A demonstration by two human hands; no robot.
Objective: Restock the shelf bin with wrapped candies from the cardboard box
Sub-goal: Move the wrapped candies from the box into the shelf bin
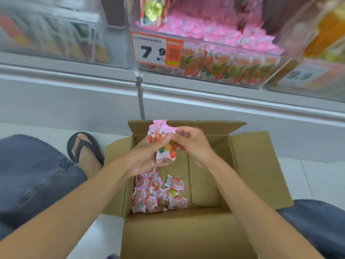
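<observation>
Handful grabbed, not shelved yet
Left hand [143,156] and right hand [190,144] both clutched a bunch of wrapped candies [164,144] over the cardboard box [252,174]; next up was probably a lift to the shelf bin [205,58].

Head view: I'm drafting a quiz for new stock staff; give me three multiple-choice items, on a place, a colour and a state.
1. Where in the cardboard box do the loose candies lie?
A right side of its floor
B left side of its floor
C on a flap
2. What colour is the border of the price tag?
A blue
B green
C orange
3. The left hand and right hand:
A hang empty
B press the flaps
C hold a bunch of candies
Answers: B, the floor's right side is bare; C, orange rims the tag; C, both grasp it above the box.
</observation>
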